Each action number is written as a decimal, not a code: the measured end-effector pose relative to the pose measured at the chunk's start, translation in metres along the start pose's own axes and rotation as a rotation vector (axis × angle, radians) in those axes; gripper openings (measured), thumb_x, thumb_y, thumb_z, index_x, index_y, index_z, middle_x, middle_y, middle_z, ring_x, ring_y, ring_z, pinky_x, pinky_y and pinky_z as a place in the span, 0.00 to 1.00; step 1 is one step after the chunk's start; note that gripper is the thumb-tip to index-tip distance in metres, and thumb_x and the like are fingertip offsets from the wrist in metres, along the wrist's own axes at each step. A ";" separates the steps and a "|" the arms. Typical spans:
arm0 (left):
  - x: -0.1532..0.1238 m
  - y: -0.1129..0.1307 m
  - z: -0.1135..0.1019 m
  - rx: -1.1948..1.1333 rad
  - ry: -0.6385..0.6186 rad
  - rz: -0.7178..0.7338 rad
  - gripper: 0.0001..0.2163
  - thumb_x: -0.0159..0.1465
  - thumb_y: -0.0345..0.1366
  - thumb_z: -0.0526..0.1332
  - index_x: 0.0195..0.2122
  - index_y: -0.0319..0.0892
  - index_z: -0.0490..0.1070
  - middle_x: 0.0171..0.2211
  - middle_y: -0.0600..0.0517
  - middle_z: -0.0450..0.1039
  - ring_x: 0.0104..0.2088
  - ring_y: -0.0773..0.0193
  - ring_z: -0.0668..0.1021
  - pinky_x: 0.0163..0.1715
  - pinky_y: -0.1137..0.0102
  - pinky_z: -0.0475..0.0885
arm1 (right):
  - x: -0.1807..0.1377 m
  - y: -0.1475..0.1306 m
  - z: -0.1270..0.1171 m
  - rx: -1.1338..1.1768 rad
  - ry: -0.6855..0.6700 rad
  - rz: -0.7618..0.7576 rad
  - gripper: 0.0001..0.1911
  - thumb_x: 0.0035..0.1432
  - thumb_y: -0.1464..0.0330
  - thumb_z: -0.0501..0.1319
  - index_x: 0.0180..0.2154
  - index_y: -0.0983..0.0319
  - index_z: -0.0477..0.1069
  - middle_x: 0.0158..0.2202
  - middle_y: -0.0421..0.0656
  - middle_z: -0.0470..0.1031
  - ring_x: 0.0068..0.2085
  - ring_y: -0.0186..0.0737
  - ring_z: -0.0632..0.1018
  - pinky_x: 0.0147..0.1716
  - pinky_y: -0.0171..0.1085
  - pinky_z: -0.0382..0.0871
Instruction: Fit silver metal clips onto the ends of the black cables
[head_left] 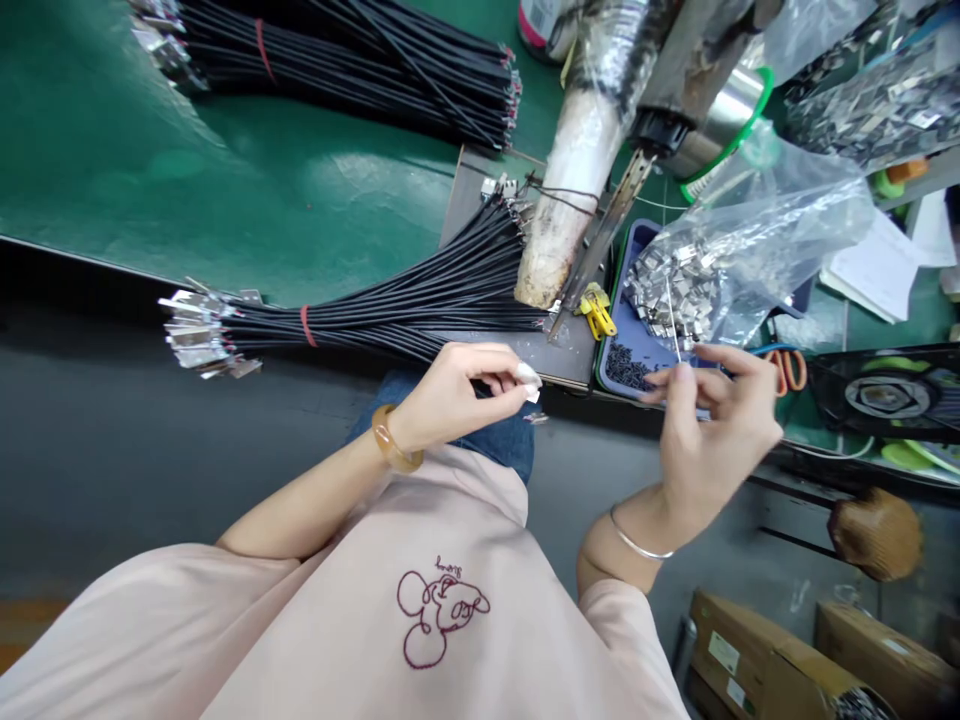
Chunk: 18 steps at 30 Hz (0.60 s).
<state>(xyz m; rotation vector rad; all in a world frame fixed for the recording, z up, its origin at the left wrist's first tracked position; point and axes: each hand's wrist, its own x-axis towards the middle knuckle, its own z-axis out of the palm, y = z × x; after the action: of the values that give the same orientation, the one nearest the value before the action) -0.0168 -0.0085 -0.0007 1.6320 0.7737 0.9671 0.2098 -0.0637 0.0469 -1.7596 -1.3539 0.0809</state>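
the green worktop (pixel 150 190) is stretching from nine to three o'clock above a grey floor (pixel 112 420), cardboard boxes (pixel 739 645) standing at four. black cables (pixel 390 300) are lying toward ten; a tray (pixel 649 348) is holding metal parts (pixel 694 285) near three. the left hand (pixel 461 390), near centre, is pinching a small pale piece (pixel 533 396); the right hand (pixel 712 425), at three, is pinching a thin stick (pixel 673 320).
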 end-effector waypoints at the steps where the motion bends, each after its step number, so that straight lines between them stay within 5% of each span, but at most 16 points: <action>1: 0.001 -0.001 -0.002 0.006 0.050 0.015 0.05 0.62 0.32 0.64 0.33 0.37 0.79 0.31 0.48 0.79 0.29 0.68 0.78 0.29 0.75 0.72 | 0.007 0.012 -0.001 -0.046 -0.042 0.003 0.07 0.63 0.61 0.63 0.39 0.57 0.71 0.29 0.39 0.76 0.24 0.38 0.79 0.27 0.39 0.74; 5: 0.015 -0.005 -0.007 0.333 0.213 0.162 0.06 0.65 0.32 0.63 0.34 0.40 0.79 0.35 0.48 0.80 0.37 0.61 0.78 0.42 0.65 0.73 | 0.037 0.054 0.008 -0.325 -0.017 -0.012 0.07 0.57 0.66 0.66 0.30 0.57 0.68 0.24 0.38 0.73 0.25 0.39 0.75 0.32 0.42 0.71; 10: 0.030 -0.013 -0.006 0.829 0.087 0.153 0.08 0.66 0.30 0.60 0.38 0.39 0.79 0.40 0.42 0.77 0.44 0.49 0.74 0.44 0.56 0.68 | 0.060 0.065 0.027 -0.512 -0.193 -0.070 0.07 0.54 0.73 0.64 0.27 0.58 0.67 0.31 0.42 0.74 0.32 0.41 0.73 0.39 0.42 0.66; 18: 0.018 -0.021 -0.006 0.635 0.171 0.369 0.10 0.70 0.31 0.59 0.36 0.39 0.80 0.34 0.48 0.80 0.37 0.59 0.75 0.40 0.63 0.70 | 0.049 0.056 0.013 -0.508 -0.302 0.047 0.05 0.55 0.69 0.63 0.28 0.59 0.70 0.29 0.40 0.74 0.31 0.39 0.72 0.39 0.40 0.64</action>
<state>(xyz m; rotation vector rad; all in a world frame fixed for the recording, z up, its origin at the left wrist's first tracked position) -0.0143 0.0149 -0.0165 2.3218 0.9812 1.2069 0.2645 -0.0167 0.0231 -2.2729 -1.6526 0.0290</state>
